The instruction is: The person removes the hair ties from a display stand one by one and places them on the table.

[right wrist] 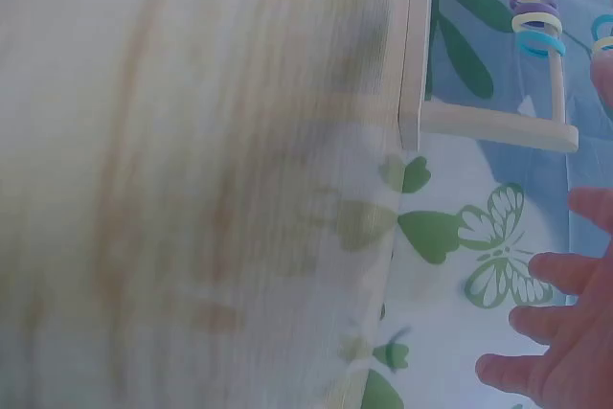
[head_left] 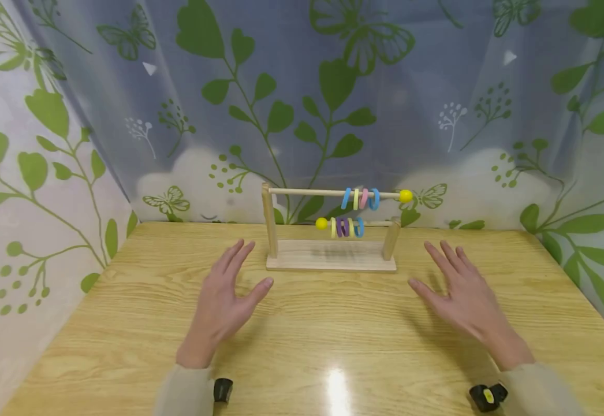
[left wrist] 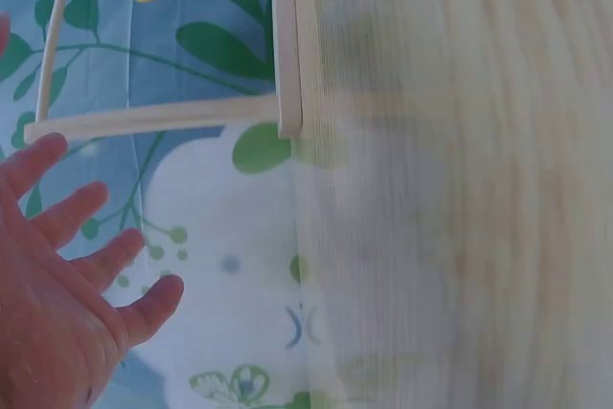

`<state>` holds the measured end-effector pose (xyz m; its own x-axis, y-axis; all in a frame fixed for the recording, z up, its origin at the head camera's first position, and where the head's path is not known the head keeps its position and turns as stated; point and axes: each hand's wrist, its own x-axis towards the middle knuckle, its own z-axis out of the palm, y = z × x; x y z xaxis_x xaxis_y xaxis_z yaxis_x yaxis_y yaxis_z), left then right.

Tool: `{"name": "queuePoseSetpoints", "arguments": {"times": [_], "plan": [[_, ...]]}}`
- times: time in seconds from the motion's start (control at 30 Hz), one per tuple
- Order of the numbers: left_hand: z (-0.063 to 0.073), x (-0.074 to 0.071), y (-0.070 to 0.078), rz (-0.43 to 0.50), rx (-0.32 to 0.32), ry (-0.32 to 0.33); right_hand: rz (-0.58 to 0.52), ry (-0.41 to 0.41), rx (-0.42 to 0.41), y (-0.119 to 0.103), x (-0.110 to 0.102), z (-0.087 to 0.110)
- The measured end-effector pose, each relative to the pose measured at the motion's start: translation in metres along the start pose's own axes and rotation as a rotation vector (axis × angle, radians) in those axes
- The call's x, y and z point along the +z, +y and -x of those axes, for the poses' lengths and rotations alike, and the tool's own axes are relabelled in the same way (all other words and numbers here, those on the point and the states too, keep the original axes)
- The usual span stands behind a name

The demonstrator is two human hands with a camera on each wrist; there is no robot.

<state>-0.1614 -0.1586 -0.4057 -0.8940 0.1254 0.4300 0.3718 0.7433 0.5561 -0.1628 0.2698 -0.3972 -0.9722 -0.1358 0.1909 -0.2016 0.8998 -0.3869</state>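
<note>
A wooden ring stand (head_left: 302,257) with two posts and two horizontal rods stands at the back of the table. Several rings, blue, cream and pink (head_left: 364,199), hang on the upper rod, whose right end carries a yellow ball (head_left: 405,196). On the lower rod are several cream, purple (head_left: 339,227) and blue rings, with another yellow ball (head_left: 321,223) at its left end. My left hand (head_left: 224,300) hovers before the stand's left side, fingers spread, holding nothing. Likewise spread and holding nothing, my right hand (head_left: 463,300) is in front and right of it. Neither touches the stand.
The wood-grain table (head_left: 302,329) reaches back to a curtain (head_left: 291,115) printed with leaves and butterflies. Another patterned panel (head_left: 37,219) borders the left side. Black wrist devices sit by the left (head_left: 223,390) and right (head_left: 488,397) sleeves.
</note>
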Motion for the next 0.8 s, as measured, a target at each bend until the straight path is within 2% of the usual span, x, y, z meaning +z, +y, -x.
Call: {"name": "queuePoseSetpoints", "arguments": {"times": [0.2, 0.43, 0.6, 0.8], "plan": [[-0.005, 0.009, 0.007, 0.087, -0.032, 0.001, -0.041, 0.018, -0.01, -0.004, 0.004, -0.007], [-0.013, 0.022, 0.016, 0.2, 0.008, 0.059, -0.098, 0.042, -0.02, -0.007, 0.007, -0.015], [-0.019, 0.032, 0.022, 0.26, 0.014, 0.095, -0.148, 0.087, -0.05, -0.009, 0.011, -0.022], [-0.024, 0.043, 0.028, 0.315, -0.038, 0.062, -0.196, 0.13, -0.077, -0.01, 0.016, -0.031]]}}
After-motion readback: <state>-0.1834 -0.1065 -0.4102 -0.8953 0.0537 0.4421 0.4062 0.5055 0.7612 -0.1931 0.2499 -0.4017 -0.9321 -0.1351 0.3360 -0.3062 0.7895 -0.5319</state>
